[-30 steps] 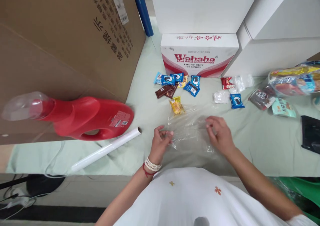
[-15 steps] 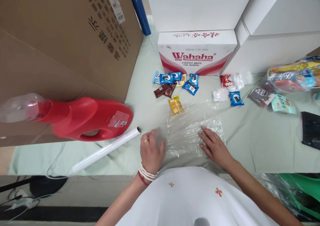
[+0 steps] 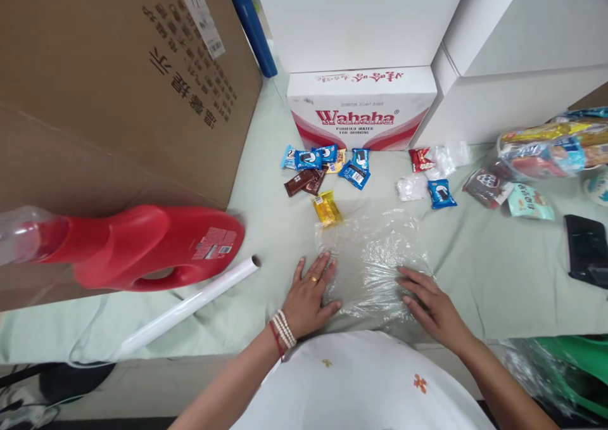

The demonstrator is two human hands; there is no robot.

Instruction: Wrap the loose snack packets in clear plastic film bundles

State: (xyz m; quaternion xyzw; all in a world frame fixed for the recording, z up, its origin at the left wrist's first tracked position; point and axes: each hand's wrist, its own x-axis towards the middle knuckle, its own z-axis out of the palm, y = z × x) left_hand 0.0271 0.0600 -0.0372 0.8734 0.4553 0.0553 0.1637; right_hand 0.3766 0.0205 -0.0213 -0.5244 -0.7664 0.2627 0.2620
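A crinkled sheet of clear plastic wrap (image 3: 375,259) lies flat on the pale green cloth in front of me. My left hand (image 3: 311,294) rests palm down on its left edge, fingers spread. My right hand (image 3: 427,300) lies flat on its lower right corner, fingers stretched out. Neither hand holds anything. A yellow snack packet (image 3: 325,208) sits just beyond the sheet's far left corner. Several blue, brown and red snack packets (image 3: 327,167) are scattered further back.
A red detergent bottle (image 3: 142,246) lies on its side at left, beside a white roll (image 3: 190,304). Behind it stands a big cardboard box (image 3: 109,88); a Wahaha carton (image 3: 361,110) and white boxes stand at the back. More packets (image 3: 532,164) and a black object (image 3: 586,249) lie right.
Both hands went from pinching and lifting the wrap's edges to pressing it flat; they have since slid toward its near edge and the view shifted slightly.
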